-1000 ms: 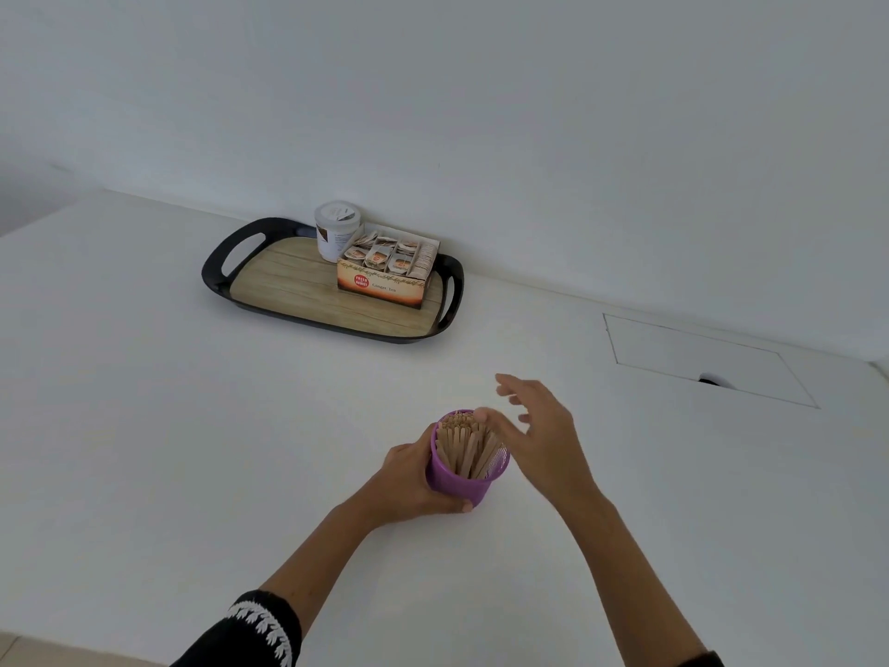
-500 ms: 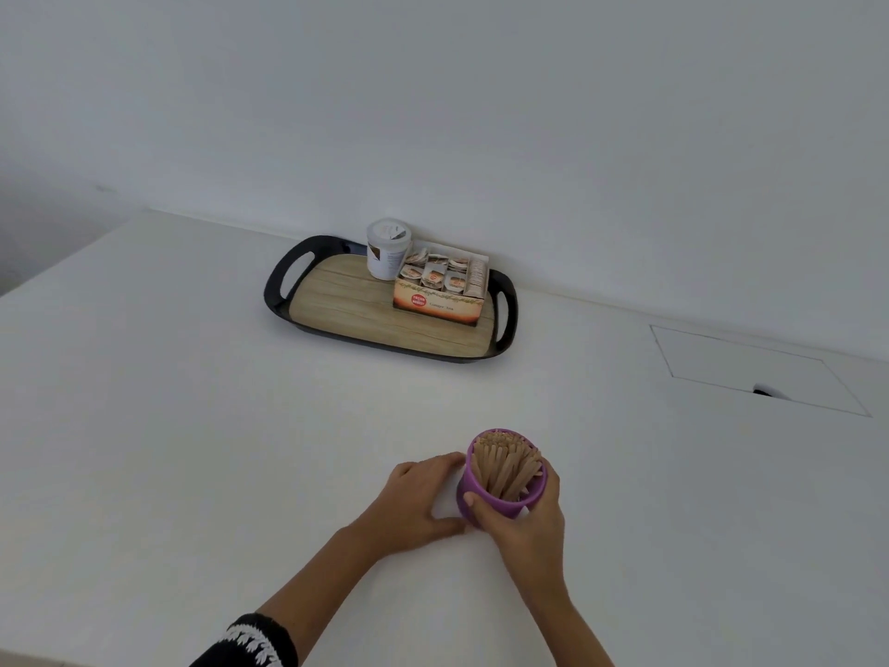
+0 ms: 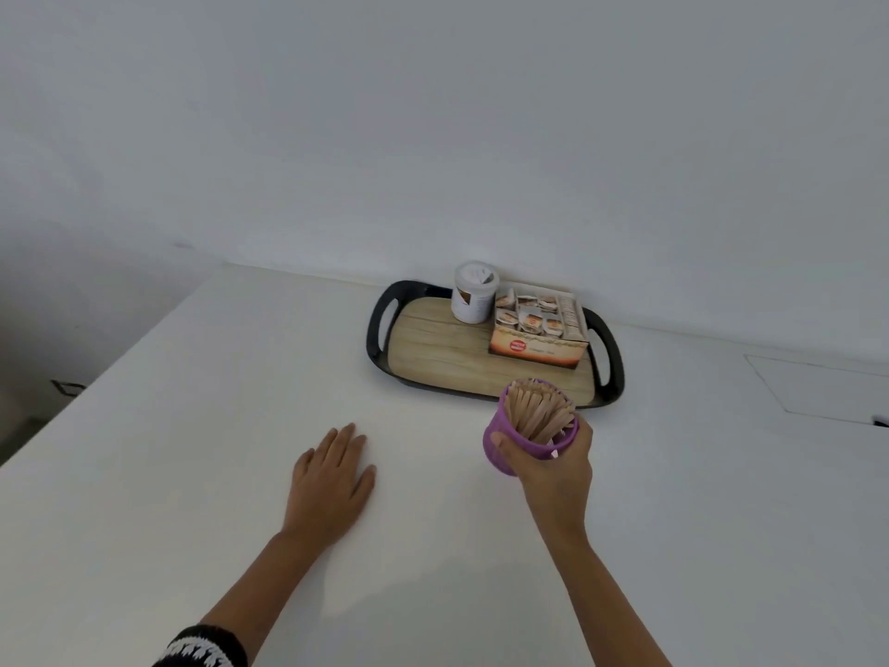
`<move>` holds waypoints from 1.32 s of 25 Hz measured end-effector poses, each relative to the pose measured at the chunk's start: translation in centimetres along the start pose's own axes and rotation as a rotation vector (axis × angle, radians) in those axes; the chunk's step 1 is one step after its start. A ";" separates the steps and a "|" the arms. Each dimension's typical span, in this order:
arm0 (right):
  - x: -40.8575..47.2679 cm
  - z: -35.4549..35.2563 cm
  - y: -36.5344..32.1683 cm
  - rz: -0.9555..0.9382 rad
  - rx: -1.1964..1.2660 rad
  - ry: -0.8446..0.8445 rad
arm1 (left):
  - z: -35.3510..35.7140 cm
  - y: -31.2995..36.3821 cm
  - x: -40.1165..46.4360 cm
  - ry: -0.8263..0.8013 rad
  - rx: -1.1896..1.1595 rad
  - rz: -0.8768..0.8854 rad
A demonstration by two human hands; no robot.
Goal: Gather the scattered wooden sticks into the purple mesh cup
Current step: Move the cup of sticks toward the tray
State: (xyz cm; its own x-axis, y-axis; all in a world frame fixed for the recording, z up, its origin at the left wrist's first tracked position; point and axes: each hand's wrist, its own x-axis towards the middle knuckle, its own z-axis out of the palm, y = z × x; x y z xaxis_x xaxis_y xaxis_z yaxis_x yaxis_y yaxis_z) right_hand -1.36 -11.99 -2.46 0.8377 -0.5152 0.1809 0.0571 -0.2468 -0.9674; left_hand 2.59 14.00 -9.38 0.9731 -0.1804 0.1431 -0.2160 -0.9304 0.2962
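Right hand (image 3: pixel 553 466) grasps the purple cup (image 3: pixel 517 438) from the near side: thumb curled round the left wall, fingers (image 3: pixel 579 438) wrapped round the right and far wall. The cup is tilted, mouth leaning toward the far right, and appears lifted off the tabletop (image 3: pixel 192 450); contact at its base cannot be confirmed. It sits in front of the near right edge of the tray (image 3: pixel 380 329), overlapping that edge in view.

The sticks (image 3: pixel 539 414) stand bundled inside the cup, ends protruding above the rim and fanned slightly to the right.

Left hand (image 3: pixel 332 483) lies flat, palm down on the tabletop, fingers released and straight, slightly spread, pointing to the far side. It holds nothing and is well apart from the cup, to its left. A black sleeve (image 3: pixel 207 647) with a white pattern shows at the near edge on the left arm.

The tray is black-rimmed with a wood-look floor and cut-out handles at left and right. It lies on the far part of the tabletop, near the wall (image 3: pixel 433 137). On its far side stands a white tub (image 3: pixel 474 293) with a lid, upright. Just beside it on the right sits an open box (image 3: pixel 539 329) of small sealed portions.

A rectangular panel (image 3: pixel 827 387) is set flush in the tabletop at far right.
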 end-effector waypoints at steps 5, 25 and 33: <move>4.4 7.6 -1.7 -0.028 0.012 0.045 | -0.4 -4.5 3.6 -0.058 0.029 0.030; 14.9 22.1 2.5 0.013 -0.110 0.021 | 0.6 -6.5 13.0 -0.062 0.053 0.056; 14.3 22.3 3.9 0.098 -0.457 0.037 | 1.0 -6.7 13.1 -0.053 0.056 0.053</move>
State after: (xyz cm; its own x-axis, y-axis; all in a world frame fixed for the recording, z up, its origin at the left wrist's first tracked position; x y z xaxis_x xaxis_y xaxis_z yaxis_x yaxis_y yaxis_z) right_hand 23.01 -2.04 -7.63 0.8070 -0.5809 0.1063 -0.2738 -0.5275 -0.8042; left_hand 16.86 17.55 -10.44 0.9636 -0.2453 0.1062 -0.2640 -0.9352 0.2360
